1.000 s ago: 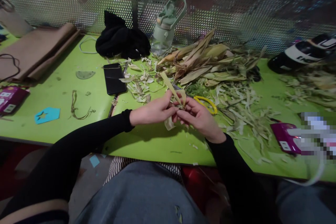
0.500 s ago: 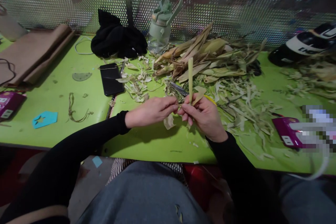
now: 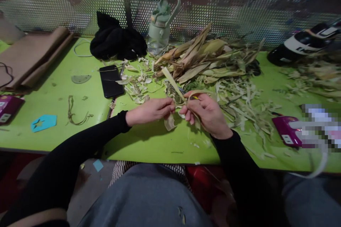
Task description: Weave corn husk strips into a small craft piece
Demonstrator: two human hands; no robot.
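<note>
Both hands meet over the green table, joined by pale strips of corn husk. My left hand (image 3: 153, 110) is closed, its fingertips pinching a thin husk piece, with a curled flap of husk hanging below them. My right hand (image 3: 207, 113) pinches a corn husk strip (image 3: 172, 82) that sticks up and leans to the left; another strip loops over the fingers of that hand. Behind my fingers lie scissors, mostly hidden, with a bit of yellow handle showing. Just beyond is a heap of dried corn husks (image 3: 202, 56).
Husk scraps (image 3: 239, 99) lie scattered to the right. A black phone (image 3: 111, 82), black cloth (image 3: 117, 40) and pale green bottle (image 3: 159, 30) stand or lie at the back left. A blue tag (image 3: 44, 123) is at left, a purple box (image 3: 286, 130) at right, a dark bottle (image 3: 295, 46) behind.
The upright husk strip has tipped over to the left, and a second strip now loops over my right hand. My left hand stays at the same pinch. The view has shifted slightly.
</note>
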